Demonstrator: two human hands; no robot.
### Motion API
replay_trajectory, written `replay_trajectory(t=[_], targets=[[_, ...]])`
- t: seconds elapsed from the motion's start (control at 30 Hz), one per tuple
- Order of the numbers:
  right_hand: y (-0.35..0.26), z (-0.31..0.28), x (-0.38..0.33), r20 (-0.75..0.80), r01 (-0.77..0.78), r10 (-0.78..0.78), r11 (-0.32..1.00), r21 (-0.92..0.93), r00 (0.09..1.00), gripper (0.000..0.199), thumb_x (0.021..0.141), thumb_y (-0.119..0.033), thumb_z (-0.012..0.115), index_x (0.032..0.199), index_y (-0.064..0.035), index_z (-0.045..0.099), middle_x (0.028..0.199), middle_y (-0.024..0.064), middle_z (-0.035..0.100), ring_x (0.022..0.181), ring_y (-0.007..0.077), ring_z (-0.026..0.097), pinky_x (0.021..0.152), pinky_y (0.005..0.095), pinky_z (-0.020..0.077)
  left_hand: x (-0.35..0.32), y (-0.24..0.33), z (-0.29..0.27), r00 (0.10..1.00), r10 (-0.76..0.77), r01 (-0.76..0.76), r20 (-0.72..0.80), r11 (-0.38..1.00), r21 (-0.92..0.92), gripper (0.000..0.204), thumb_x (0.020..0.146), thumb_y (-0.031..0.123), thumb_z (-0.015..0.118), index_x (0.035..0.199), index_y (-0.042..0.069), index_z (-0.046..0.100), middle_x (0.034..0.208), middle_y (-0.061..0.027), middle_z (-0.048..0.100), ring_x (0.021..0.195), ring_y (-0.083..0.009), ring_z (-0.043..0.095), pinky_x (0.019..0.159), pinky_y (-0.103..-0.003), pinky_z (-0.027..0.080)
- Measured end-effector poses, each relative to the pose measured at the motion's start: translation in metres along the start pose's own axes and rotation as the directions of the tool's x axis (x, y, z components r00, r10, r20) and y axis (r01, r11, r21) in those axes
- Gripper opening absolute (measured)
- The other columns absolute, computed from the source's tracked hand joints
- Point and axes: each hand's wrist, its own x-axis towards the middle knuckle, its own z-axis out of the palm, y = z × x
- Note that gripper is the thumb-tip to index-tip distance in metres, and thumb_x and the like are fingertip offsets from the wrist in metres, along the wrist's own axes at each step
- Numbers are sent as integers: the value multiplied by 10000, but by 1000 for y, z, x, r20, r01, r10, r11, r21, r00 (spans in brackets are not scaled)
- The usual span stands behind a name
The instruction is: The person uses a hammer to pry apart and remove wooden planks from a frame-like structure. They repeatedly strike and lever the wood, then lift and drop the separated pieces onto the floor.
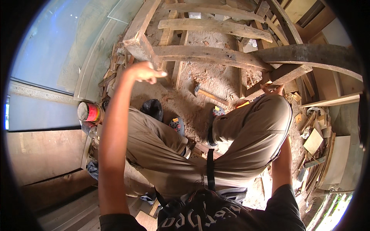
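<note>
My left hand point(145, 72) is raised in front of me, fingers loosely curled, right below the sawn end of a thick wooden beam point(138, 42); I cannot tell whether it touches the wood. My right hand point(272, 89) is mostly hidden behind my raised right knee, only fingertips showing against a plank point(285, 75). A hammer point(208, 94) with a wooden handle lies on the sawdust-covered ground between both hands, held by neither.
Rough curved timbers point(210, 54) cross ahead of me. A red and white tin can point(88, 112) stands at left by a wall. Wood offcuts point(314, 140) pile up at right. A black bag point(153, 107) lies by my left leg.
</note>
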Motion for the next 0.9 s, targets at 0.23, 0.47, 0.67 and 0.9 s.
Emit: replay_trajectory(t=[0.23, 0.47, 0.67, 0.9], targets=[[-17, -120, 66, 44, -130, 127, 810, 572, 991, 660, 996, -297, 546, 1516, -74, 207, 1438, 184, 458, 1335, 286, 461, 1102, 467, 385, -78, -68, -53, 596, -365, -220, -715, 782, -583, 805, 809, 707, 636, 1029, -68, 634, 821, -168, 703, 853, -241, 711, 987, -427, 484], [-92, -102, 87, -364, 86, 42, 940, 329, 931, 614, 956, -436, 626, 1324, 0, 396, 1058, 66, 566, 858, 149, 548, 761, 300, 493, -6, 26, -36, 60, -173, -488, -983, 854, -180, 898, 714, 595, 805, 1278, -49, 535, 1271, -227, 590, 1210, -332, 552, 1034, -409, 427], [-126, -100, 48, -246, 89, 45, 857, 507, 968, 809, 946, -571, 574, 1420, 27, 306, 1294, 186, 518, 1156, 243, 537, 944, 357, 476, 7, 18, -28, -41, -224, -537, -974, 826, -168, 777, 664, 389, 910, 1187, -62, 553, 1129, -170, 673, 992, -247, 664, 909, -353, 511], [-120, -72, 42, -260, 294, -333, 939, -181, 906, 1134, 676, -544, 867, 1358, 97, 228, 1239, 365, 535, 1196, 428, 558, 1019, 419, 441, 17, 10, -10, -5, -308, -544, -951, 799, -256, 913, 635, 319, 937, 1277, -107, 448, 1156, -227, 624, 1074, -271, 616, 970, -371, 469]])
